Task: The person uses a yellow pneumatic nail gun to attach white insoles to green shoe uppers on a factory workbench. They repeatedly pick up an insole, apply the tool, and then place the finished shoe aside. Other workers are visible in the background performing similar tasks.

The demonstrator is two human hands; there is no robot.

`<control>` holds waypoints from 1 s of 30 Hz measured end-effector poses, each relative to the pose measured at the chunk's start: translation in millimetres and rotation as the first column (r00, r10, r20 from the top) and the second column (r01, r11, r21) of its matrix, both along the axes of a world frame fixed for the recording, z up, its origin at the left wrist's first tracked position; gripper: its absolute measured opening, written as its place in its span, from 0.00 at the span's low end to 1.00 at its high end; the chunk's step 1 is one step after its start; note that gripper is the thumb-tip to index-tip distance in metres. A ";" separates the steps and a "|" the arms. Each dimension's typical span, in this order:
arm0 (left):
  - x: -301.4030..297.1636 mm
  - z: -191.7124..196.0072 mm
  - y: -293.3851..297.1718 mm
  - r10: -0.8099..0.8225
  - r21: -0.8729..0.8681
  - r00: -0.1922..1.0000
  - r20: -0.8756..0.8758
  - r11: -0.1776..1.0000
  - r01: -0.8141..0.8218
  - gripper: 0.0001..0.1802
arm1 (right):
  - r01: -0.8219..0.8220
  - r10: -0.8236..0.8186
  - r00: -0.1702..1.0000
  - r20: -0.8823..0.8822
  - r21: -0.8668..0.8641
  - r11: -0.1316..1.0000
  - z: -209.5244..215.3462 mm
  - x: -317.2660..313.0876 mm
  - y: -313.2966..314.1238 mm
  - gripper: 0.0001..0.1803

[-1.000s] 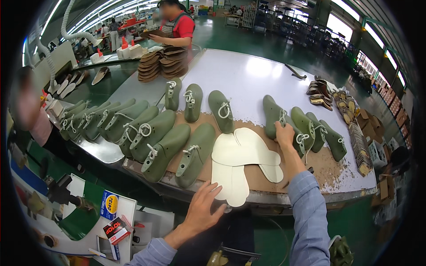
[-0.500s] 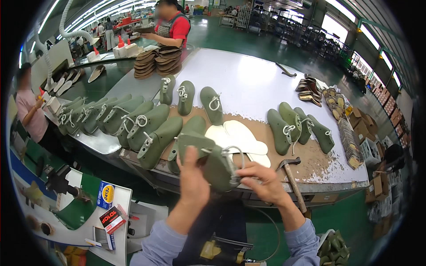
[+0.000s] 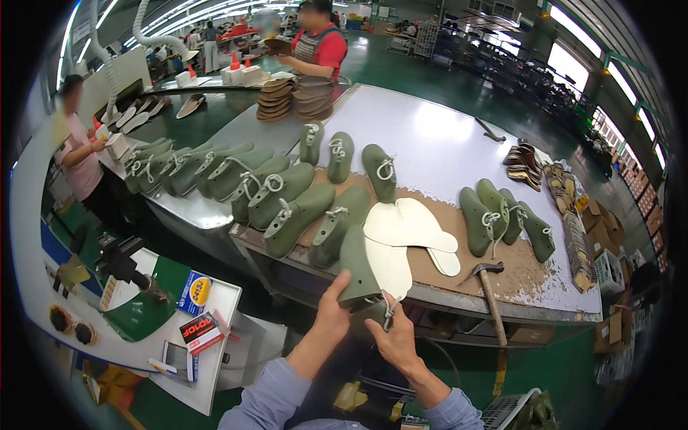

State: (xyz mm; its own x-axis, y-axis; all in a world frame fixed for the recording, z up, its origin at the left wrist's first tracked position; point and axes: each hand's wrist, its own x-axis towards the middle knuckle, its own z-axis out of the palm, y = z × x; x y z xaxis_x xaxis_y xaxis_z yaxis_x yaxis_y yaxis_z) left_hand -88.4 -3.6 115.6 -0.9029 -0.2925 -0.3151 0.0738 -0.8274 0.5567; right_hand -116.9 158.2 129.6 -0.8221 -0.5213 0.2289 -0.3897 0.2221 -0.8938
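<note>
A green shoe last (image 3: 357,264) is in both hands at the table's front edge, its toe pointing away from me and its heel end toward me. My left hand (image 3: 330,312) is closed round the left side of the last. With thumb and fingers, my right hand (image 3: 396,337) grips the heel end beside its white cord; exactly what the fingertips pinch is partly hidden. White insole-shaped sheets (image 3: 408,231) lie just beyond the last. Several more green lasts with cords stand to the left, among them a near one (image 3: 340,228).
A wooden-handled hammer (image 3: 492,304) overhangs the table's front edge, right of my hands. Several lasts (image 3: 479,222) stand behind it; another hammer (image 3: 489,130) lies farther back. Brown stacked pieces (image 3: 312,99) sit at the far left near a co-worker (image 3: 319,50). A white machine table (image 3: 223,315) stands left.
The last has swung from crosswise to toe-away and come lower, toward me. Both hands moved down with it, the right one inward. The whole view has shifted, so the table sits farther right.
</note>
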 end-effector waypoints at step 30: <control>126.4 -32.4 13.1 0.248 0.136 0.963 -0.104 0.963 -0.233 0.49 | -0.285 0.281 0.910 -0.306 0.032 0.958 -28.6 111.5 -2.7 0.46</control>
State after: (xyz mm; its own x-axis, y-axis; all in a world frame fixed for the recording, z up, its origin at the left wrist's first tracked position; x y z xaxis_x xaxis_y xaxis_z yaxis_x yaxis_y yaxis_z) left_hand 38.0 9.5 83.2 -0.8436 -0.4720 -0.2558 0.3389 -0.8377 0.4282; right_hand -5.4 155.5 100.9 -0.5304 -0.7169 0.4524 -0.6875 0.0516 -0.7243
